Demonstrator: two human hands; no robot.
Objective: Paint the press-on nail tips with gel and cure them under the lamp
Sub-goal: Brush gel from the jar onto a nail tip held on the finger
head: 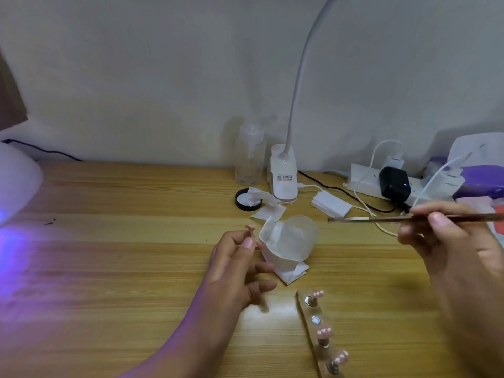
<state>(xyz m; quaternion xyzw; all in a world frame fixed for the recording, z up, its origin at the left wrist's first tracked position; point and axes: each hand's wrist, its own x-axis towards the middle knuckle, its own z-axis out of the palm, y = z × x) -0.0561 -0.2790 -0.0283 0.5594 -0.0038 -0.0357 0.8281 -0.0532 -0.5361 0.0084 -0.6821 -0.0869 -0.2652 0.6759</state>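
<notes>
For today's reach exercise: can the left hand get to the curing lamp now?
Probably yes: only bare desk shows between the left hand, pinching a nail tip, and the curing lamp.

Quick count: two hands, a left hand and a right hand, one brush, and four pink nail tips, one in the left hand and three on the single holder strip. Also one clear bottle, one black lid, one clip lamp, one curing lamp and one power strip.
</notes>
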